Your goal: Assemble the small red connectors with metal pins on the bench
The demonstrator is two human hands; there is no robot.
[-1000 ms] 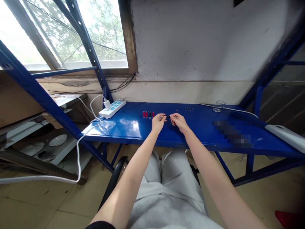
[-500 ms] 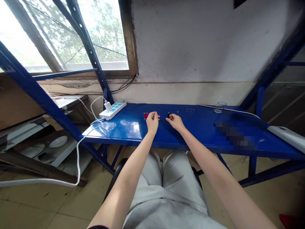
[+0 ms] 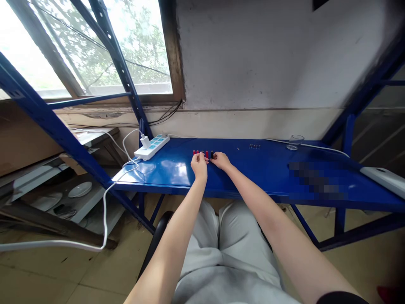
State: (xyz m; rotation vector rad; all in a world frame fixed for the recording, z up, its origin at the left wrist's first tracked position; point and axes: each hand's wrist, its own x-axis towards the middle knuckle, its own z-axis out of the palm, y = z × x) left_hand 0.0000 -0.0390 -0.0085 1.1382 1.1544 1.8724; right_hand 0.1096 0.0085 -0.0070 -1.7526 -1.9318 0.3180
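Observation:
Over the blue table (image 3: 240, 169), my right hand (image 3: 221, 161) is closed, thumb and fingers pinching a small black cylinder (image 3: 211, 154) held upright. Close beside it on the left, my left hand (image 3: 199, 166) is closed in a pinch; its fingers hide most of what they may hold. Behind the left fingertips stand small red cylinders (image 3: 194, 152). Another red cylinder (image 3: 206, 153) shows between the two hands. I cannot tell whether it touches the left fingers.
Several tiny metallic pieces (image 3: 255, 146) lie in a row to the right, with a small light bit (image 3: 238, 148) nearby. A clear glass (image 3: 295, 142) is at the back right. A white power strip (image 3: 152, 147) with a cable sits at the left end. A blurred dark object (image 3: 316, 179) lies right.
My right hand has moved left with the black cylinder, up close to my left hand. A red cylinder now shows between the hands.

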